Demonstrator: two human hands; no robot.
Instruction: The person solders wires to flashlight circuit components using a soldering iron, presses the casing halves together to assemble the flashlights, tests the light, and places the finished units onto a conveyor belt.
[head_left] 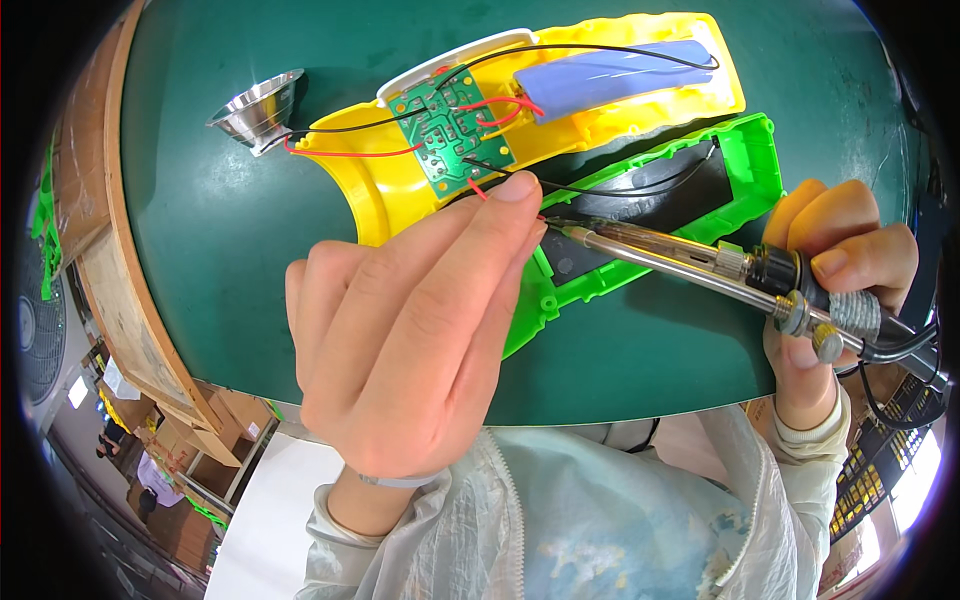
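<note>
Fingers of left hand pinch one red wire; right hand grips one soldering iron over two shells, yellow and green.

thin, crinkled pale blue-white jacket with a front zip; cream ribbed cuffs; bare left hand and right hand

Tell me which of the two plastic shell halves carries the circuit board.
The yellow plastic shell half: the green circuit board and blue battery pack sit in it. The green plastic shell half holds neither.
</note>
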